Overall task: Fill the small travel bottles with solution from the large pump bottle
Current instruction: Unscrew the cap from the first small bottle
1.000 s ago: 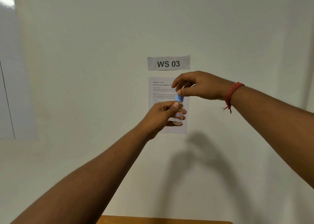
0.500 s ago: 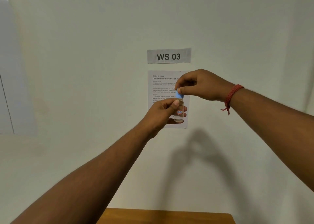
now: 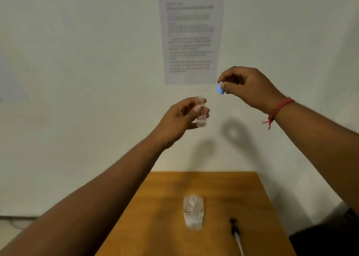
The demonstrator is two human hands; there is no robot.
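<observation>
My left hand (image 3: 180, 118) holds a small clear travel bottle (image 3: 201, 113) upright in the air, its neck uncapped and a small red label near its base. My right hand (image 3: 246, 86) pinches the bottle's light blue cap (image 3: 220, 88) up and to the right of the bottle, apart from it. On the wooden table (image 3: 155, 226) below stands the large clear bottle (image 3: 193, 212) with liquid in it and no pump on top. A pump head with its white tube (image 3: 236, 234) lies on the table to the right of the large bottle.
A printed instruction sheet (image 3: 191, 38) is stuck on the white wall behind the hands. The narrow table stands against that wall, with floor showing at the lower left. A dark shape (image 3: 330, 236) fills the lower right corner.
My right hand has lifted the blue cap off the small bottle and moved it up and right. The view has tilted down, bringing the table and the large bottle into sight.
</observation>
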